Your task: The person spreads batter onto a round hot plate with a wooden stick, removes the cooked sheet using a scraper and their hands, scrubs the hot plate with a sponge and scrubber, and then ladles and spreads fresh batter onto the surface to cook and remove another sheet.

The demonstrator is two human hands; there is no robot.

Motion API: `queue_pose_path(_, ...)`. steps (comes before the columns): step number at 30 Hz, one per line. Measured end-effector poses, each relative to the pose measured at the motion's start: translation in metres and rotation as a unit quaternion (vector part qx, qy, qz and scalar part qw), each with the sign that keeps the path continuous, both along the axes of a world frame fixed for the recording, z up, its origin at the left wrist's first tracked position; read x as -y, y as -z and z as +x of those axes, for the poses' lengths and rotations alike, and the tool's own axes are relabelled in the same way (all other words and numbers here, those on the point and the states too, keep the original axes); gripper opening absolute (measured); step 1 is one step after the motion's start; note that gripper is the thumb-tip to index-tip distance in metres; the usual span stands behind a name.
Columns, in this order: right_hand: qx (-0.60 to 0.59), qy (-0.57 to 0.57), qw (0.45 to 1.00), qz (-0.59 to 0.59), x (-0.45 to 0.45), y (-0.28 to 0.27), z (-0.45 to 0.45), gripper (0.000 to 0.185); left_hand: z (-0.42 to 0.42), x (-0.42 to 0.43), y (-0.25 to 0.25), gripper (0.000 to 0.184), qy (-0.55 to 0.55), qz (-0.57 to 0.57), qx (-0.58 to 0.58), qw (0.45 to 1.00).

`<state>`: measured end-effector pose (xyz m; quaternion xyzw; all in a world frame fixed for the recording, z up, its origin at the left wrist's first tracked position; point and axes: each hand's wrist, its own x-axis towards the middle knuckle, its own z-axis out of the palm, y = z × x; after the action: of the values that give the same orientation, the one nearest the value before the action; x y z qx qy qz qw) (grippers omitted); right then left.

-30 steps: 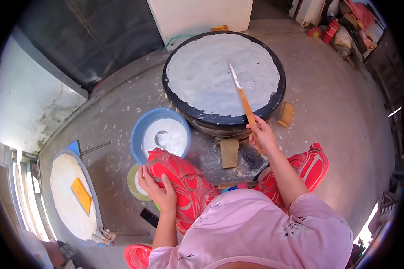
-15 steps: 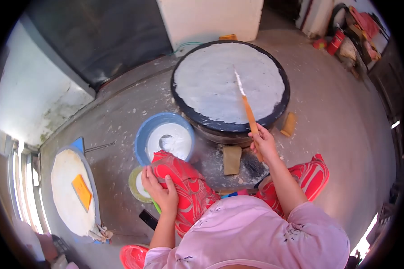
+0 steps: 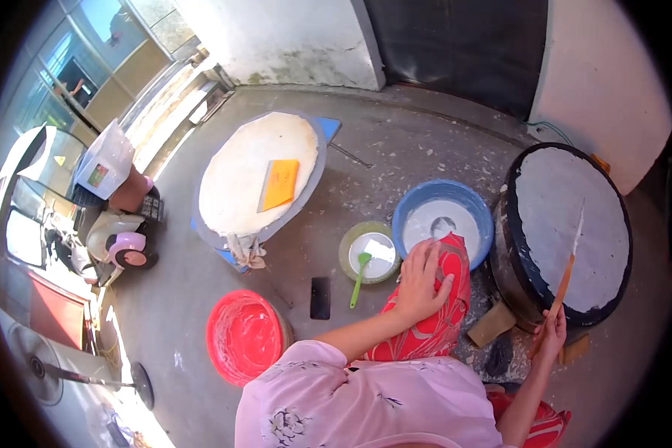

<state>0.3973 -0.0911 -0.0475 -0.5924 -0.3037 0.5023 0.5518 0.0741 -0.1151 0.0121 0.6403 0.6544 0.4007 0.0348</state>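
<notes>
My right hand (image 3: 549,337) is closed round the wooden handle of a long spatula (image 3: 565,280), whose white-smeared blade lies over the pale batter layer (image 3: 567,216) on a round black griddle (image 3: 503,224). My left hand (image 3: 424,284) rests on my red-patterned knee, fingers spread, holding nothing. Just beyond that knee is a blue basin (image 3: 467,194) of white batter with a round ladle-like shape in it. A green bowl (image 3: 347,250) of white liquid stands left of the basin, with a green brush (image 3: 358,280) across its rim.
A round stand (image 3: 317,168) at left bears a pale flat sheet (image 3: 239,172) and a yellow scraper (image 3: 279,184). On the floor are a red bucket (image 3: 246,336), a black phone (image 3: 319,299) and a brown block (image 3: 491,323). A fan (image 3: 37,366) and scooter (image 3: 123,246) stand far left.
The view has swung left, bringing the red bucket, fan and scooter into sight. My right hand still holds the spatula over the griddle, and my left hand stays on my knee.
</notes>
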Motion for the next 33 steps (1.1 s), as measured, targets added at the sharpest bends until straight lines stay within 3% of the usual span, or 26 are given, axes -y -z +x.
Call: queue_pose_path(33,-0.018,0.009,1.000,-0.015,0.007,-0.009,-0.010,0.043,0.002,0.001,-0.003,0.061,0.013,0.012,0.004,1.000)
